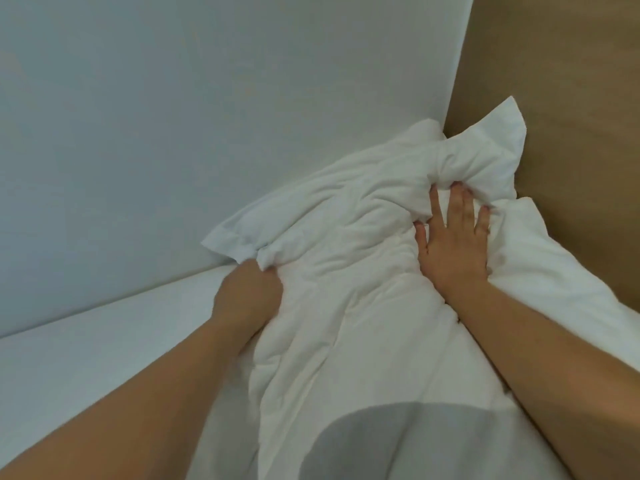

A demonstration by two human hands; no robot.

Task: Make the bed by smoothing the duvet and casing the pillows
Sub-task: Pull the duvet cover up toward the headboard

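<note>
A rumpled white pillow in its case is lying on the bed sheet, pushed up into the corner where the pale wall is meeting the tan wooden headboard. One flanged corner of the case is poking up against the headboard; another is sticking out flat toward the wall. A second white pillow or fold of bedding is sitting just beside it, between it and the headboard; which it is cannot be told.

The left hand is curling closed around a gathered bunch of the case at the pillow's wall-side edge, its fingers hidden in the cloth. The right hand is pressing flat on the pillow nearer the headboard, fingers spread and their tips sinking into a deep fold.

The pillow is looking light, soft and very compliant: it is dimpling under the palm and creasing freely, so it will probably be sagging and folding if lifted by one point. The loose cotton-like case is likely sliding over the filling, so taking hold at two corners or along the seamed flange, not at the puffy middle, should be giving better control for shaking the filling down and squaring it off.
</note>
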